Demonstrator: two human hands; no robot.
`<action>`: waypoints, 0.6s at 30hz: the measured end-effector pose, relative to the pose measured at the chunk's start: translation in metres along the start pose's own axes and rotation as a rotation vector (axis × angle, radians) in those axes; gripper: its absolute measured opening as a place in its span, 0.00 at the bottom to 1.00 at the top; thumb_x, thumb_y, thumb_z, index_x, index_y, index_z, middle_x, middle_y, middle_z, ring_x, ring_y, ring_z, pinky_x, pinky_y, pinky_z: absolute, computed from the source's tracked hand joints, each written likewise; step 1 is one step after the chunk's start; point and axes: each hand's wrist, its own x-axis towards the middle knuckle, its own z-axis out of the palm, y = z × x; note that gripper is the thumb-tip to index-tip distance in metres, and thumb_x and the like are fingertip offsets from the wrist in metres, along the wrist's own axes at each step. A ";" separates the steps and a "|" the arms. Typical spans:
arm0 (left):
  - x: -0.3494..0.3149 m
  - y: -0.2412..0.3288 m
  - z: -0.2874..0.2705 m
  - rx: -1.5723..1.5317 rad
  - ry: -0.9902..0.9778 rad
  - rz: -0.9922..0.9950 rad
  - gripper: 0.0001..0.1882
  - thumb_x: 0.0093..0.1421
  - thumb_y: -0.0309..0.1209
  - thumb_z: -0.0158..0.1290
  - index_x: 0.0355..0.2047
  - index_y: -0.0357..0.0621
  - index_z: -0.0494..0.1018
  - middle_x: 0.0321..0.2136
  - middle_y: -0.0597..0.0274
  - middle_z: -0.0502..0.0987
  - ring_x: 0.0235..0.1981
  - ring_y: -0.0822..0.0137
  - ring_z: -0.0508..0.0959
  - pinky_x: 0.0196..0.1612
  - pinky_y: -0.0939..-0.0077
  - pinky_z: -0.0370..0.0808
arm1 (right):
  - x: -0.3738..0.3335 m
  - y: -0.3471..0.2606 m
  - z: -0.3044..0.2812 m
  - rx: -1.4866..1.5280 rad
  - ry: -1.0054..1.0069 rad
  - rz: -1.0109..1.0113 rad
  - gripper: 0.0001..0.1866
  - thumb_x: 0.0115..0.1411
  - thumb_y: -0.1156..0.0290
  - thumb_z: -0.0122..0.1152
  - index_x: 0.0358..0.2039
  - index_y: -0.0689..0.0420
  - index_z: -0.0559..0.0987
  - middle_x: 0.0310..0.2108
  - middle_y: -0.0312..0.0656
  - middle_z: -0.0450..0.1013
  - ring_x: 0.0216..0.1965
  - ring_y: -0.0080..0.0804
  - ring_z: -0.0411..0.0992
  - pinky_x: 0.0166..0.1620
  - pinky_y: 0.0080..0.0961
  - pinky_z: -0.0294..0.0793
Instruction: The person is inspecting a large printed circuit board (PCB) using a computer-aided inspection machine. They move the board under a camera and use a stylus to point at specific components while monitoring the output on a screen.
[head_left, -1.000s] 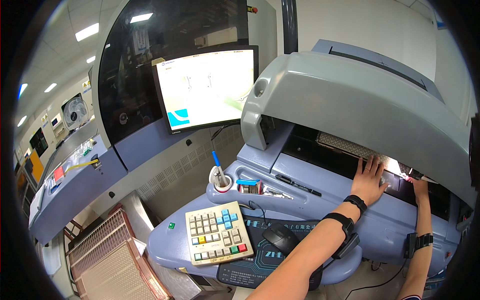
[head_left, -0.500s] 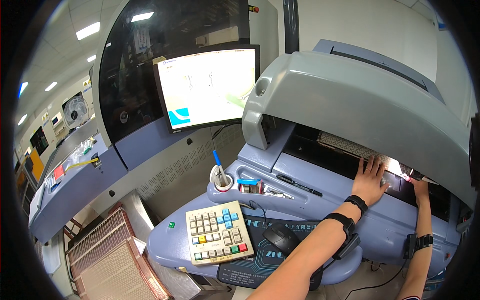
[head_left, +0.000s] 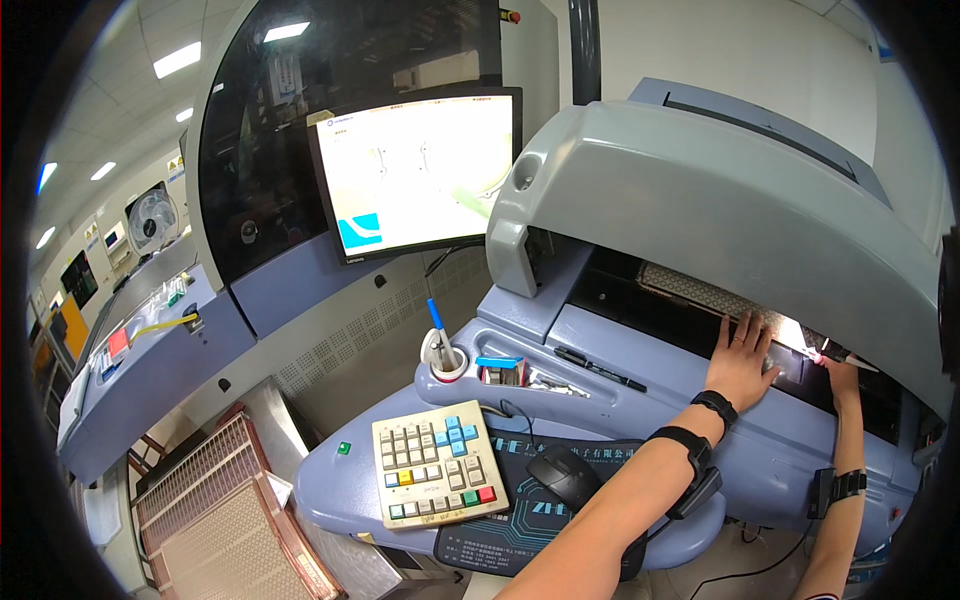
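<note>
Down front on the bluish desk (head_left: pixel 335 490): chunky keyboard (head_left: pixel 437 466), black mouse (head_left: pixel 563 478) on a dark pad (head_left: pixel 490 540), parked close, probably for quick reach. Just past those, black pen (head_left: pixel 620 380) lying in a groove, likely so as not to roll off. Further in, left hand (head_left: pixel 742 362) flat with fingers spread, gripping nothing, resting over the near edge of the patterned panel (head_left: pixel 690 287), probably to steady it. Right hand (head_left: pixel 844 380) close beside, fingertips by a bright pinkish spot (head_left: pixel 822 357); can't tell whether pinching anything. Panel itself lying partly hidden under the big grey hood (head_left: pixel 690 195). Way back, screen (head_left: pixel 420 175) angled toward the desk, presumably for easy viewing.
</note>
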 end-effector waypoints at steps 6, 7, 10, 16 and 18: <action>-0.001 -0.002 -0.001 0.015 -0.007 -0.008 0.35 0.64 0.53 0.39 0.65 0.44 0.56 0.66 0.53 0.55 0.69 0.56 0.50 0.69 0.49 0.40 | -0.007 -0.014 0.012 0.066 0.061 -0.011 0.15 0.54 0.83 0.54 0.43 0.59 0.69 0.29 0.39 0.71 0.29 0.28 0.72 0.35 0.23 0.72; -0.001 -0.002 -0.001 0.017 -0.007 -0.008 0.35 0.64 0.53 0.39 0.65 0.44 0.57 0.66 0.53 0.55 0.69 0.55 0.50 0.69 0.49 0.40 | -0.006 -0.015 0.012 0.061 0.028 -0.019 0.15 0.54 0.83 0.54 0.43 0.59 0.69 0.29 0.39 0.71 0.29 0.27 0.71 0.35 0.23 0.72; 0.000 0.000 -0.001 0.015 -0.001 -0.002 0.35 0.64 0.53 0.39 0.65 0.44 0.57 0.66 0.53 0.55 0.69 0.55 0.50 0.69 0.49 0.40 | -0.004 -0.011 0.007 0.051 -0.002 -0.022 0.15 0.55 0.83 0.54 0.43 0.59 0.69 0.28 0.39 0.70 0.29 0.27 0.71 0.35 0.24 0.72; -0.001 -0.003 0.001 0.020 0.010 -0.005 0.35 0.64 0.53 0.39 0.65 0.44 0.56 0.66 0.52 0.55 0.68 0.55 0.50 0.69 0.49 0.41 | -0.002 -0.007 0.006 -0.018 -0.020 -0.037 0.18 0.54 0.82 0.56 0.46 0.58 0.67 0.30 0.39 0.70 0.31 0.29 0.71 0.39 0.25 0.72; -0.001 -0.002 0.000 0.019 0.010 -0.001 0.35 0.64 0.53 0.39 0.65 0.44 0.56 0.66 0.52 0.55 0.68 0.55 0.50 0.69 0.49 0.41 | 0.002 0.004 -0.003 -0.043 -0.035 -0.035 0.21 0.53 0.81 0.58 0.48 0.58 0.67 0.33 0.39 0.70 0.35 0.30 0.71 0.43 0.27 0.72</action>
